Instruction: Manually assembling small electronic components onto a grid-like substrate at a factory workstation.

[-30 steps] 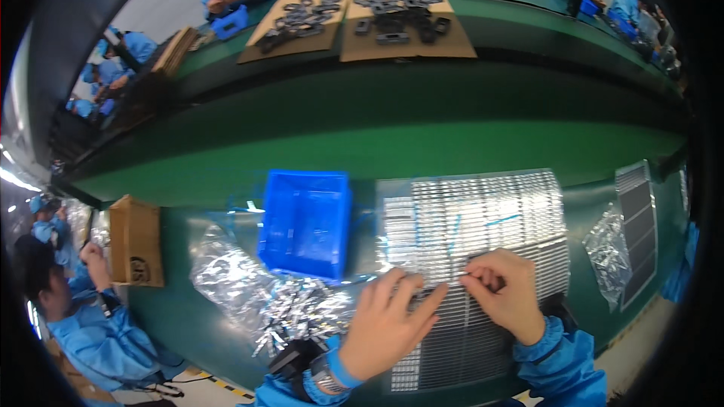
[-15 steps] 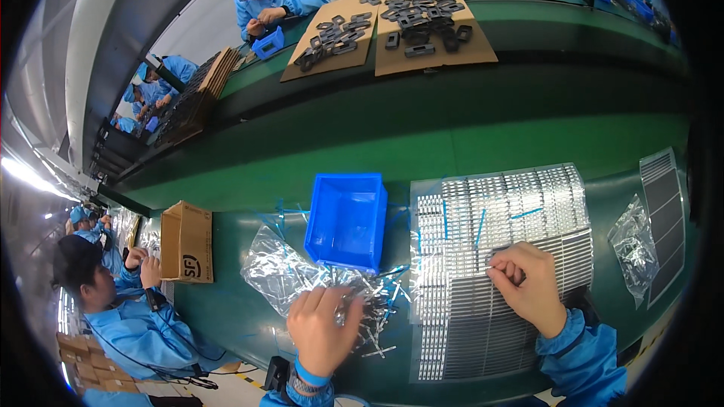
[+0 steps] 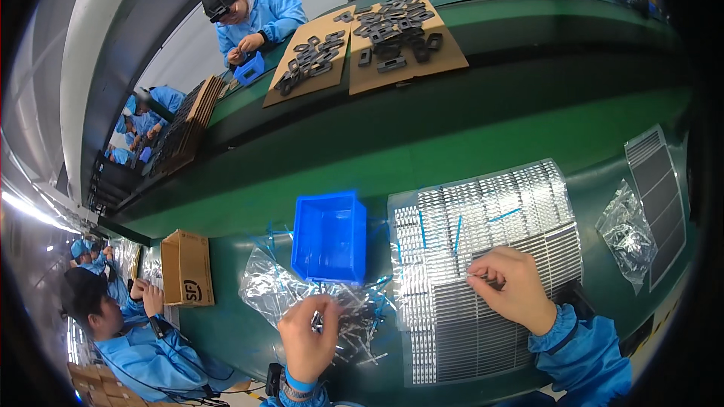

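My left hand (image 3: 308, 339) is over a pile of small shiny metal strips (image 3: 367, 335), its fingers curled toward the thumb; whatever lies between them is too small to name. Beneath and beside that pile is a crumpled clear plastic bag (image 3: 264, 282). My right hand (image 3: 514, 286) rests above a large sheet of silvery and dark strip labels (image 3: 483, 331). Its thumb and forefinger are pinched together near the line where the silver rows meet the dark ones, and any small piece in them cannot be made out. Thin blue strips (image 3: 458, 235) lie on the sheet.
A blue plastic bin (image 3: 329, 237) stands behind the pile. At left is an open cardboard box (image 3: 186, 267), beside a seated co-worker (image 3: 143, 339). To the right lie another clear bag (image 3: 627, 233) and a dark sheet (image 3: 660, 203). Across the belt, cardboard (image 3: 407, 52) bears black parts.
My left hand's fingers have gone from spread to curled over the metal strips. My right hand stays pinched over the sheet. The whole view has shifted and tilted slightly.
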Demonstrator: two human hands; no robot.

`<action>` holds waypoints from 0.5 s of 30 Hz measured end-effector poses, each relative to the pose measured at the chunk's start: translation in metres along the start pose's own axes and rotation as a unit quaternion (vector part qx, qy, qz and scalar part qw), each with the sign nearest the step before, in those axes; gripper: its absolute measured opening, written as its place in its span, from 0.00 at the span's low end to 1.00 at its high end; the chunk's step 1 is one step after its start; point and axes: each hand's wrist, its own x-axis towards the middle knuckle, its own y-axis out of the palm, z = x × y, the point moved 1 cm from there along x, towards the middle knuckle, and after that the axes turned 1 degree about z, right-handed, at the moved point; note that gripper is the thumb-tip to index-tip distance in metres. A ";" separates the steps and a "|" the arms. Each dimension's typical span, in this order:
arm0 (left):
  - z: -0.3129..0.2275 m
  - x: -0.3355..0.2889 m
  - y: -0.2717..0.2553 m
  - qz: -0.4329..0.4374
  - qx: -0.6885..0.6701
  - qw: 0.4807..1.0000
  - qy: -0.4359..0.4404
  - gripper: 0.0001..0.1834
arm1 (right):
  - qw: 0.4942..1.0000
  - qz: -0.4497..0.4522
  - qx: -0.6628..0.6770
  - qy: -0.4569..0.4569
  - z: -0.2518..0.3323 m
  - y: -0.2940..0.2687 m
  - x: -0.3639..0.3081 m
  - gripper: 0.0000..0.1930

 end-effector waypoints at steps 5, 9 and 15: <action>-0.046 0.006 0.002 0.102 -0.068 0.991 0.053 0.05 | 1.000 -0.004 -0.015 -0.023 0.002 0.001 -0.003 0.08; -0.062 0.021 0.022 0.161 -0.070 0.980 0.093 0.07 | 0.995 -0.010 -0.018 -0.101 0.005 0.001 -0.004 0.11; -0.078 0.026 0.052 0.253 -0.132 0.948 0.139 0.06 | 0.989 0.014 0.002 -0.149 0.002 0.002 -0.004 0.10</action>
